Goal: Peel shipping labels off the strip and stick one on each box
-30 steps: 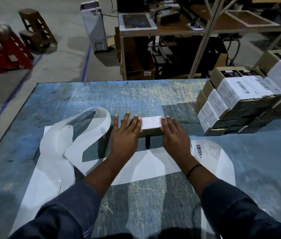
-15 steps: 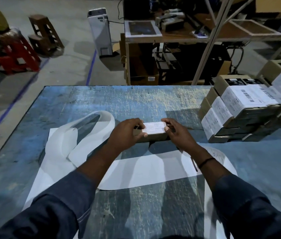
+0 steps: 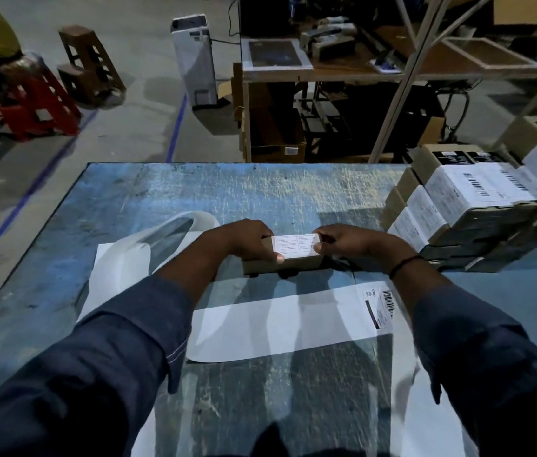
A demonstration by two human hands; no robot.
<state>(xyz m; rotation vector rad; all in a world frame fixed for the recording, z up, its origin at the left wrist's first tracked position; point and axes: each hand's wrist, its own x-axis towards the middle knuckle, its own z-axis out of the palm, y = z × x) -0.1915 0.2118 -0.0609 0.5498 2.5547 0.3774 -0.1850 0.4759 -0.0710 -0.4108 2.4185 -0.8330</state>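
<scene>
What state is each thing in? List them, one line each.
box, held at both ends, labelled on top.
label, stuck flat on the box.
left hand, grips the box's left end.
right hand, grips the box's right end.
strip, lying curled on the table, mostly peeled bare.
printed label, unpeeled on the strip.
stacked boxes, labelled, piled at the table's right.

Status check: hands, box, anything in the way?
Both gripping: left hand and right hand hold the box by its ends. The label sits on top. Nothing else lies on it; labelled stack to its right.
</scene>
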